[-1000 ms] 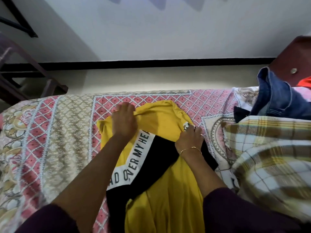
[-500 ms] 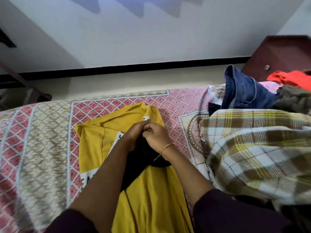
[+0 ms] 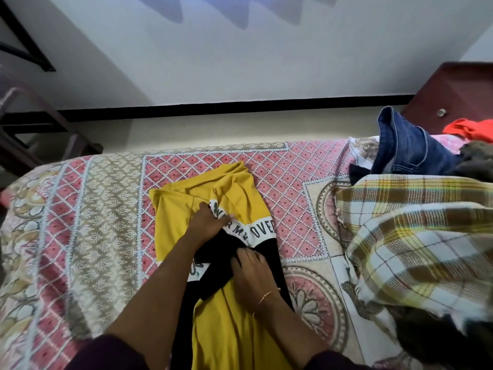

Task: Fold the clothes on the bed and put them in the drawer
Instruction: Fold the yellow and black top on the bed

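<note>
the yellow t-shirt [image 3: 240,204] looks soft and limp; left hand [image 3: 206,222] pinches its lettered band, right hand [image 3: 250,271] grips black fabric; best held at edges.

I see both bare forearms reaching forward from dark purple sleeves [image 3: 112,353]. My left hand [image 3: 206,222] lies further out, palm down, fingers curled, thumb pressed flat alongside. My right hand [image 3: 250,271] sits nearer and just to its right, fingers bent and bunched, a thin gold bracelet [image 3: 265,296] round its wrist.
</note>
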### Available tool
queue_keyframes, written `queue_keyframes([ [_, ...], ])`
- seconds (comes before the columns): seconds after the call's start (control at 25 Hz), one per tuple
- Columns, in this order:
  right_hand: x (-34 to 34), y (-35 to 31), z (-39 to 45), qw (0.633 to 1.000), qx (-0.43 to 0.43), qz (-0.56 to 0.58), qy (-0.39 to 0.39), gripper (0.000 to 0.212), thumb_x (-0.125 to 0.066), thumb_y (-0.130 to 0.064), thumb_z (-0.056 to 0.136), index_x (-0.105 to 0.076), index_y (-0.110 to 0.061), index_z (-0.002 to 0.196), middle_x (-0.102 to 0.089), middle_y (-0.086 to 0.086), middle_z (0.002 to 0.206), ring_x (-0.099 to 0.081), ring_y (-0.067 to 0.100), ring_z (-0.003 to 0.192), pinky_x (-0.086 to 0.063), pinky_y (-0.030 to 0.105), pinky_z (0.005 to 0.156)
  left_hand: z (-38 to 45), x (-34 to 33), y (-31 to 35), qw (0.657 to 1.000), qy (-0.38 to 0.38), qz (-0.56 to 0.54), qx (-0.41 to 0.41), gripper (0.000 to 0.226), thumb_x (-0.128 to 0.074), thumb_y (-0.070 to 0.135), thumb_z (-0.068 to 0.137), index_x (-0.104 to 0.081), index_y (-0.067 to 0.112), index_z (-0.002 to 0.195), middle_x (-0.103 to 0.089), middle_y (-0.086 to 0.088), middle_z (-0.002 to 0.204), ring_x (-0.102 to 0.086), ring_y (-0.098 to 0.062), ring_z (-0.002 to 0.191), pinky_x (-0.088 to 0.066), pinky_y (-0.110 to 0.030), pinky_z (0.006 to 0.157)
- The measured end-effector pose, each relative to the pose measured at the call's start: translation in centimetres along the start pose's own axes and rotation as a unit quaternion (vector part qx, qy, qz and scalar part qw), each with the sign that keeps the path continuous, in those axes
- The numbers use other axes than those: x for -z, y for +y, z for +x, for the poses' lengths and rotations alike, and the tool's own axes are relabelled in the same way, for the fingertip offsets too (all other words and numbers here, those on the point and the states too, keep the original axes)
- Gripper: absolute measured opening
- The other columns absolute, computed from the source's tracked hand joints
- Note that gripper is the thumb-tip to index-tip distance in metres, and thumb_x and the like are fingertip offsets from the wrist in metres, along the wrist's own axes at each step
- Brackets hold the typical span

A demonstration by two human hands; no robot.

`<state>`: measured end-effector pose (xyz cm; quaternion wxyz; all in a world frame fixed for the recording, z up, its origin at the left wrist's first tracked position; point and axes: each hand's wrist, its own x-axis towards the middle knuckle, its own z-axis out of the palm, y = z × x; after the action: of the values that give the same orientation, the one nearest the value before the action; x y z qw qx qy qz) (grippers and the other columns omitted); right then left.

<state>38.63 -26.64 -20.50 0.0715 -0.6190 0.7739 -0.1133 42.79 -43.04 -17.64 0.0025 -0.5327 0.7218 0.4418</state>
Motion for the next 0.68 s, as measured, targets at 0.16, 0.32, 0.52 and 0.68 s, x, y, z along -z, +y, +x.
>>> queue_keyframes([
  [0.16,1.9,1.0,1.4,0.997,-0.046,-0.014,0.061,0.022,-0.039,-0.019,0.065,-0.060,-0.014,0.060,-0.056,0.003,0.058,-0.055,0.021,0.050,-0.039,0.020,0.044,0.8,0.2,-0.8,0.999,-0.002,0.037,0.003,0.045,-0.048,0.042,0.095,-0.057,-0.001,0.104,-0.060,-0.022,0.109,-0.056,-0.035,0.100,-0.034,-0.032,0.070],
  [0.32,4.1,3.3,8.1,0.986,-0.126,0.031,0.101,0.005,-0.064,-0.001,0.071,-0.065,0.000,0.076,-0.061,0.017,0.076,-0.060,0.033,0.067,-0.049,0.034,0.055,1.1,2.3,0.3,0.965,0.204,0.162,-0.025,0.042,-0.038,0.034,0.099,-0.061,-0.001,0.098,-0.062,-0.023,0.106,-0.056,-0.039,0.100,-0.042,-0.037,0.074],
  [0.52,3.9,5.4,17.1,0.971,-0.220,0.077,0.046,0.031,-0.046,-0.010,0.090,-0.065,-0.013,0.114,-0.046,0.017,0.123,-0.043,0.035,0.114,-0.039,0.036,0.094,3.8,6.4,-1.7,0.925,0.231,0.292,0.071,0.038,-0.038,0.020,0.095,-0.043,0.009,0.131,-0.043,-0.015,0.134,-0.035,-0.033,0.128,-0.033,-0.042,0.099],
  [0.68,2.4,6.0,20.6,0.975,-0.219,-0.037,0.001,0.031,-0.043,-0.029,0.096,-0.063,-0.020,0.118,-0.046,0.012,0.128,-0.037,0.032,0.120,-0.033,0.038,0.099,5.4,8.2,-3.3,0.950,0.204,0.202,0.124,0.046,-0.035,0.040,0.098,-0.049,0.008,0.128,-0.049,-0.018,0.129,-0.047,-0.036,0.121,-0.038,-0.042,0.096],
])
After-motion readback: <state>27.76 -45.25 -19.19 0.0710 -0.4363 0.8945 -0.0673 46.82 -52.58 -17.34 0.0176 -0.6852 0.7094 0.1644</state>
